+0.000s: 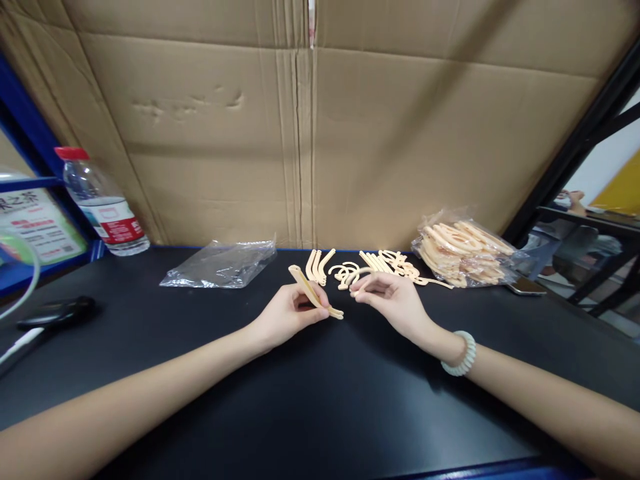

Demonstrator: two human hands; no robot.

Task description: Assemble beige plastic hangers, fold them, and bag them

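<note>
My left hand (pixel 290 310) is closed round a cream plastic hanger arm (pixel 306 285), which is tilted, its forked lower end showing past my fingertips. Just to the right, my right hand (pixel 393 300) is pinched on a small cream hook-shaped piece (pixel 357 275); my fingers hide part of it. The two hands are apart, above the black table (pixel 320 400). Behind them lie several curved hanger arms (pixel 315 265), some hook pieces (pixel 343 270) and a row of straight bars (pixel 373 261).
A clear bag of cream hanger parts (pixel 463 250) sits at the back right, with a phone-like object (pixel 526 288) beside it. Back left are a flat clear plastic bag (pixel 220 265), a water bottle (pixel 107 207) and a black device with a cable (pixel 57 313). Cardboard (pixel 210 133) stands behind.
</note>
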